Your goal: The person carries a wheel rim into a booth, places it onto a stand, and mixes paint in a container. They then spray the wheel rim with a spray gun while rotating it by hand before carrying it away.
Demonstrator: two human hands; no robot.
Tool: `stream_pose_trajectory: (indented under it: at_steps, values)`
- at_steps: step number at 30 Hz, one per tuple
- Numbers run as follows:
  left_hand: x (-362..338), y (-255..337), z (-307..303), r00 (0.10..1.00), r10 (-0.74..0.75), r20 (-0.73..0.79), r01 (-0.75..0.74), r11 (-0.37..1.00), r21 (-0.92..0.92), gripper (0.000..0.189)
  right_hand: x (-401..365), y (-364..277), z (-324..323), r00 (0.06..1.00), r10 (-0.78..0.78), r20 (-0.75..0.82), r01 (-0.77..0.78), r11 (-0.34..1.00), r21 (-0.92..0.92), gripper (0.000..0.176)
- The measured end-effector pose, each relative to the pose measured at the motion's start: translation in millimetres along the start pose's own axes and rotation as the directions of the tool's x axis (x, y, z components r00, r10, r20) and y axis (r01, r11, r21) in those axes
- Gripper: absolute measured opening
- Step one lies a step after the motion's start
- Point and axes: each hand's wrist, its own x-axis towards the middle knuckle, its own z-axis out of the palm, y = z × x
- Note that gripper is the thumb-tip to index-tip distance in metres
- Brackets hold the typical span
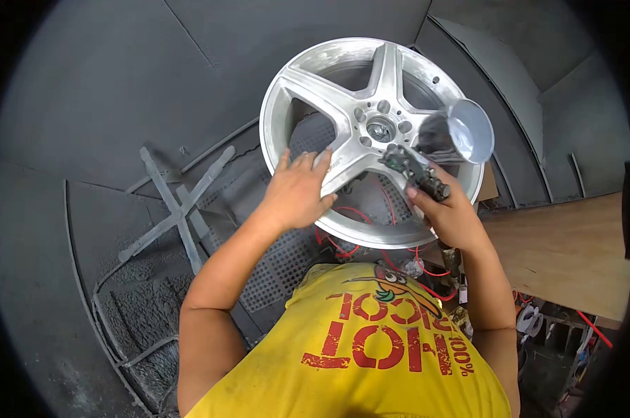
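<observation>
Beside a grey cross frame (179, 209) and a wooden board (566, 251), an alloy wheel (343, 90) sits above a mesh grate (280, 272) under the left hand (297, 195)'s spread fingers, while the spray gun (416, 167) clasped in the right hand (453, 216) apparently overlaps its right spokes.

Spray gun (407, 164) grip hidden in right hand (453, 212), wires (343, 247) partly behind wheel (308, 90)
</observation>
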Motion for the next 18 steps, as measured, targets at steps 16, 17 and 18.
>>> stream_pose_trajectory:
  at_steps: [16,17,18]
  values:
    - [-20.2,10.8,18.5,0.869,0.079,-0.488,-0.325,0.835,-0.444,0.021,-62.4,-48.9,8.1,0.991,0.133,0.013,-0.133,0.971,0.198,0.053]
    - [-26.8,15.8,15.8,0.88,0.088,-0.467,-0.341,0.801,-0.492,0.021,-59.3,-50.8,4.1,0.988,0.104,-0.11,-0.082,0.979,0.188,0.051]
    - [-33.2,21.3,13.5,0.89,0.1,-0.444,-0.355,0.764,-0.539,0.021,-53.7,-52.8,-1.9,0.97,0.074,-0.233,-0.034,0.985,0.171,0.049]
